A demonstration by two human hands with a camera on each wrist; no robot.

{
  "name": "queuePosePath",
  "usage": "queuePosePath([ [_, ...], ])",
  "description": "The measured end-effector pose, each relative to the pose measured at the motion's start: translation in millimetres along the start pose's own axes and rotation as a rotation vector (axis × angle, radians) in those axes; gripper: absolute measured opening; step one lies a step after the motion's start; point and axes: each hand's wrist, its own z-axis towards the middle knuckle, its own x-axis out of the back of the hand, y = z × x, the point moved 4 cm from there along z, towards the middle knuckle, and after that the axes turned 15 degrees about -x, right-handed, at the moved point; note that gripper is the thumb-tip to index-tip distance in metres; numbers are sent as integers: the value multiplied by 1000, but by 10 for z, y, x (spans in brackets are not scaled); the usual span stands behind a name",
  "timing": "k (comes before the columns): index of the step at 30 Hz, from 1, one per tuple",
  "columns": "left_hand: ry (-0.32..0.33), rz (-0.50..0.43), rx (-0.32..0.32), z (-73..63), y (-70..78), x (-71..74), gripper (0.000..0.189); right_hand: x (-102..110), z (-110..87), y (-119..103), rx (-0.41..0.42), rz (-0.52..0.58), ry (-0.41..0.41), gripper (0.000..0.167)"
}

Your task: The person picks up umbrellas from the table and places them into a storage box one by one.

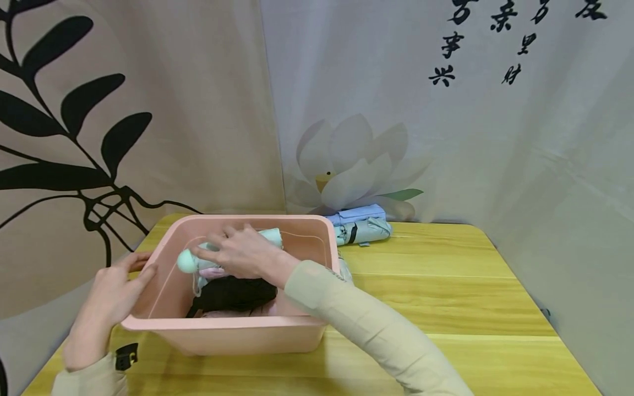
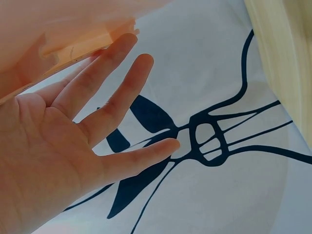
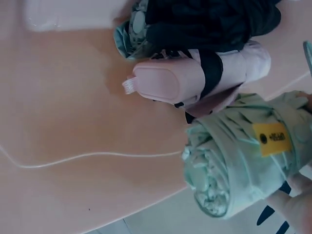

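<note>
My right hand grips a mint-green folded umbrella inside the pink plastic bin. Its round mint handle end points left in the head view, and a yellow tag shows on its fabric in the right wrist view. Below it in the bin lie a black folded umbrella and a pale pink folded umbrella. At the bin's left side is my left hand, with fingers stretched out in the left wrist view and fingertips by the bin's wall.
Behind the bin's right corner, a blue folded umbrella and a light teal folded umbrella lie on the wooden table. A printed cloth hangs close behind the table. A small black object shows near my left sleeve.
</note>
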Motion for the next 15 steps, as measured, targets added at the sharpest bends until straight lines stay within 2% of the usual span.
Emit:
queuePosePath([
  [5, 3, 1, 0, 0, -1, -4, 49, -54, 1, -30, 14, 20, 5, 46],
  [15, -11, 0, 13, -3, -2, -9, 50, -100, 21, -58, 26, 65, -72, 51],
])
